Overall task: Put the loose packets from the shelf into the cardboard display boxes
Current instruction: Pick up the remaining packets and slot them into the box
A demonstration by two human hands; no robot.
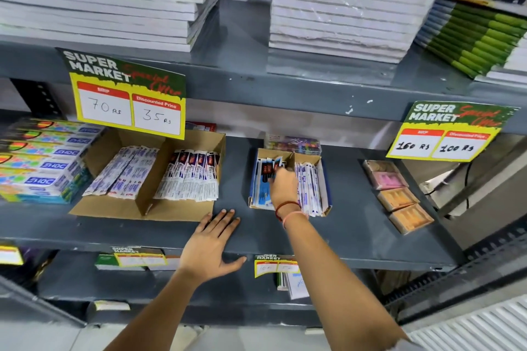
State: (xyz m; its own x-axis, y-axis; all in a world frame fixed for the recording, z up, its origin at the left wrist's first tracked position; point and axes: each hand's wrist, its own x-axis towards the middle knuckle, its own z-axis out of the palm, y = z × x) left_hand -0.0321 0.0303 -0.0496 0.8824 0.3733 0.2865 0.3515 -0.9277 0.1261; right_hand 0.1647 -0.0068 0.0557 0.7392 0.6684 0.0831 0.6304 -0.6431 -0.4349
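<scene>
My right hand is in the small box right of centre, over its left compartment. The fingers are curled down among the dark blue packets there, and seem pinched on the top end of one or two, though blur keeps me from telling exactly how many. Red and pink threads circle that wrist. The box's right compartment holds white packets standing on edge, just beside my wrist.

My left hand lies flat and open on the grey shelf at lower centre, fingers spread, holding nothing. Its fingertips point toward the front right corner of the big box, close to it but apart.

The big box sits left of centre, split by a divider. White-and-blue packets fill its left half; white packets with dark tops fill the right half, their lower ends spilling a little over the front edge.

At the far left of the frame is a stack of toothpaste cartons. At the right of the shelf lie small pink and orange packs in a row. Yellow price tags hang from the shelf above, where stacks of notebooks rest.
</scene>
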